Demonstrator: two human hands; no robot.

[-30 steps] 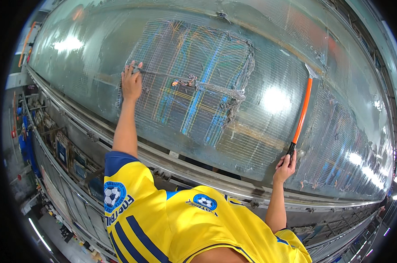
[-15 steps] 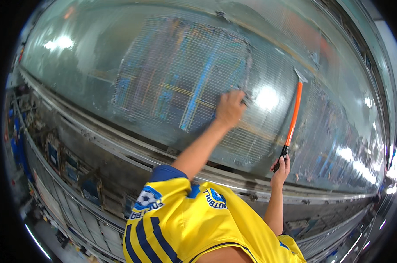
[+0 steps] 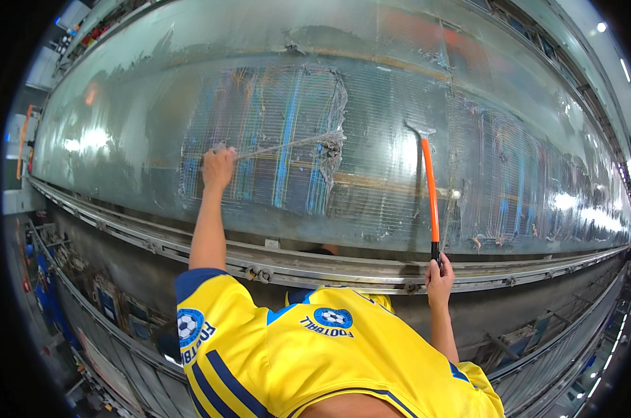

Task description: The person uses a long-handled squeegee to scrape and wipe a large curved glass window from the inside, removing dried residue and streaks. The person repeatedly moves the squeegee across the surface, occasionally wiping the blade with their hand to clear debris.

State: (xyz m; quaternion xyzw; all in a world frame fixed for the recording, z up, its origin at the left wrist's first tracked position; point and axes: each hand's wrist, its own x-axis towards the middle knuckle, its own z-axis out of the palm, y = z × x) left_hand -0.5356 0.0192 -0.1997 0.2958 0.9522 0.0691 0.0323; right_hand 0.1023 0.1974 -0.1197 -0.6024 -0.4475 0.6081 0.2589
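My left hand [image 3: 220,167] is closed on one end of a thin grey strand [image 3: 280,148], which stretches right across a patch of fine coloured lines [image 3: 259,118]. Its other end joins a crumpled grey film [image 3: 331,150] along that patch's right edge. My right hand [image 3: 439,279], at the near edge, is wrapped round the black grip of a scraper [image 3: 430,191] with an orange handle. Its wide head rests on or just above the glossy, greenish sheet [image 3: 141,118]; contact cannot be told.
A metal rail [image 3: 329,270] runs along the sheet's near edge, with clamps on it. Right of the scraper lies a second patch of coloured lines [image 3: 517,174]. Machine frames [image 3: 113,299] stand below the rail, and another orange-handled tool [image 3: 24,143] is at the far left.
My left hand has moved left from the patch's right edge, drawing out the grey strand. The film there is now bunched up. My right hand still holds the scraper; the view has shifted.
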